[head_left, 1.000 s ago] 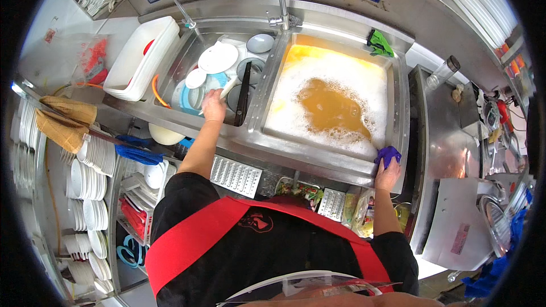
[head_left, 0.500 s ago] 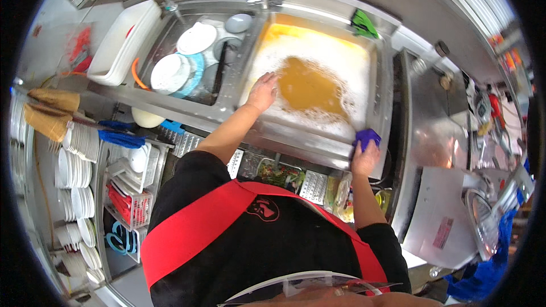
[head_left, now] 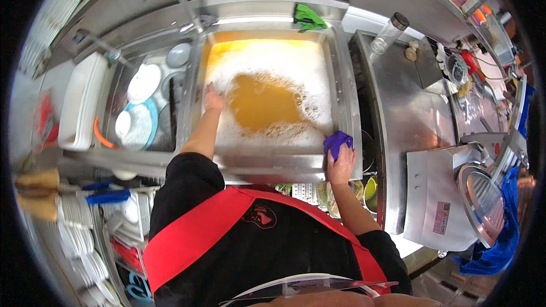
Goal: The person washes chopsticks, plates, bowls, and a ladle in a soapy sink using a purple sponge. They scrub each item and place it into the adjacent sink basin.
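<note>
The sink basin (head_left: 341, 88) in front of me holds brownish water with white foam (head_left: 307, 57), yellow along the far edge. My right hand (head_left: 342, 166) is closed on a bunched purple cloth (head_left: 336, 142) at the basin's near right corner, where the cloth touches the steel rim. By the inner left side of the basin, at the edge of the foam, is my left hand (head_left: 213, 101). Its fingers point away from me, look somewhat blurred, and hold nothing that I can see.
Left of the basin, a second sink holds white plates (head_left: 144, 83), a blue-rimmed dish (head_left: 149, 126) and bowls. White tubs (head_left: 83, 99) stand beside it. A green cloth (head_left: 308, 18) lies on the back ledge near the faucet (head_left: 190, 14). At right are a steel counter (head_left: 406, 96) and a slicer-like machine (head_left: 435, 193).
My view has shifted, so the sinks sit further left in the picture. My left hand has moved towards the basin's left side. My right hand still grips the purple cloth at the near right corner.
</note>
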Available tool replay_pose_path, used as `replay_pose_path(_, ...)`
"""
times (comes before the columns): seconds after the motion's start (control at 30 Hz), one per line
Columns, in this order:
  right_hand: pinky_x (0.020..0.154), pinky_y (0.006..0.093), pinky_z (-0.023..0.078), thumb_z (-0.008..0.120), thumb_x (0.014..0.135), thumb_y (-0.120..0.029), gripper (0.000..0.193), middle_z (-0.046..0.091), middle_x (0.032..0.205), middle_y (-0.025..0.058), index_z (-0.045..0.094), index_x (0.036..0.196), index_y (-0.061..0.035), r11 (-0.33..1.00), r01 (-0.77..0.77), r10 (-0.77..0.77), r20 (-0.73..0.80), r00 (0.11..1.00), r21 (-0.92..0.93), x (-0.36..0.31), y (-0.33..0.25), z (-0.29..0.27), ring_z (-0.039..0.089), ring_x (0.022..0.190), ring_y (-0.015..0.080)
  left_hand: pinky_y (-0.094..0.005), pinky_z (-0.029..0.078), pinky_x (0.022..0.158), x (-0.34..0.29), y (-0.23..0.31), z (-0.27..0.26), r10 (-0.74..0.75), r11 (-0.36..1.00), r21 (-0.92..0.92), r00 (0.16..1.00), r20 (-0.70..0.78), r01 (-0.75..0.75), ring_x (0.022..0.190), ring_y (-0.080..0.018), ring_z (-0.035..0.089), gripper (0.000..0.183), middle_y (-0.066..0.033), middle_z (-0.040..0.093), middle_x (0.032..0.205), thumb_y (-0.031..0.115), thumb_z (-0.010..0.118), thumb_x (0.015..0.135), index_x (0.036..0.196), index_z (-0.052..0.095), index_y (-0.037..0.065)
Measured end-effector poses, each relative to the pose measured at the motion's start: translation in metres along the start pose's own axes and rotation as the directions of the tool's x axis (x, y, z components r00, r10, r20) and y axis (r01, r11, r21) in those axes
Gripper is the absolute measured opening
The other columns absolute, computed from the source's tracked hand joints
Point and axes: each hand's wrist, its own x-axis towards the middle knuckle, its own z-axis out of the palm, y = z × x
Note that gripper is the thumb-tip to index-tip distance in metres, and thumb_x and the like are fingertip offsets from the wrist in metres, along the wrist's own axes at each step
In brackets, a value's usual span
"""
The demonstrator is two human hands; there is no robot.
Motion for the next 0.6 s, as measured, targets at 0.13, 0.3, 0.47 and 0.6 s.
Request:
replay_pose_path(0.13,0.105,0.0567,0.03,0.069,0.077,-0.02,0.048,0.056,0.117,0.0221,0.051,0.115,0.0025,1.0,-0.01,0.01,0.015,1.0,-0.023,0.003,-0.003,-0.003,0.049,0.112,0.0427,-0.0408,0.036,0.107,0.067,0.005,0.037,-0.169,0.986,0.011,0.977,0.128,0.169,0.127,-0.0368,0.042,0.068,-0.0252,0.037,0.142,0.023,0.062,0.082,0.14,0.034,0.001)
replay_pose_path(0.3,0.106,0.0581,0.027,0.068,0.074,-0.02,0.048,0.054,0.117,0.0226,0.051,0.114,0.0017,0.997,-0.067,0.071,0.129,0.989,-0.032,0.007,-0.006,-0.006,0.048,0.113,0.0433,-0.0412,0.042,0.099,0.111,-0.013,0.098,-0.297,0.955,0.056,0.915,0.273,0.293,0.118,-0.0334,0.05,0.058,-0.0244,0.044,0.135,0.023,0.059,0.083,0.134,0.041,0.001)
replay_pose_path(0.47,0.107,0.0587,0.026,0.069,0.073,-0.022,0.05,0.054,0.117,0.0237,0.051,0.113,0.0032,0.996,-0.079,0.087,0.18,0.98,-0.05,0.01,-0.008,-0.008,0.048,0.113,0.0443,-0.0405,0.043,0.096,0.129,-0.002,0.15,-0.28,0.958,0.058,0.866,0.414,0.282,0.114,-0.032,0.051,0.054,-0.0227,0.047,0.13,0.023,0.059,0.083,0.13,0.044,0.002)
replay_pose_path(0.6,0.106,0.0585,0.027,0.068,0.074,-0.022,0.049,0.054,0.115,0.0249,0.052,0.112,0.0037,0.996,-0.074,0.08,0.161,0.984,-0.043,0.009,-0.008,-0.008,0.048,0.112,0.0448,-0.0401,0.044,0.093,0.082,0.04,0.178,-0.127,0.986,-0.027,0.839,0.529,0.166,0.11,-0.0309,0.053,0.05,-0.0214,0.049,0.125,0.023,0.06,0.083,0.127,0.046,0.002)
